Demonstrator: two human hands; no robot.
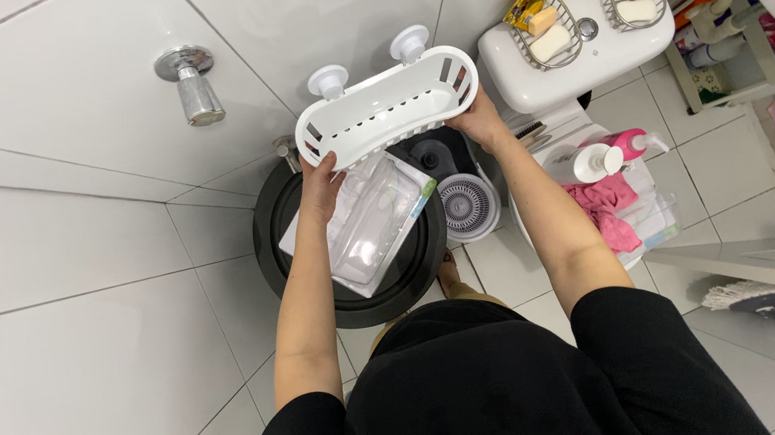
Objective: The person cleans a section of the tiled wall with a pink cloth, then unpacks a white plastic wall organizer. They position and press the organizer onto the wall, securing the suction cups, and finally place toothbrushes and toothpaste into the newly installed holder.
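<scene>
I hold a white plastic basket [389, 106] with slotted sides and two suction cups on its back up near the white tiled wall [55, 224]. My left hand [320, 182] grips its left end and my right hand [479, 122] grips its right end. The basket holds nothing. Below it a black round tub [284, 212] sits on the floor with clear plastic packaging [371, 230] lying in it.
A chrome tap [192, 85] sticks out of the wall at upper left. A mop spin bucket [469, 204] stands beside the tub. The toilet tank [529, 76] carries two wire soap baskets. Pump bottles and a pink cloth [609, 212] lie on the toilet lid. A mop head [747, 296] is lower right.
</scene>
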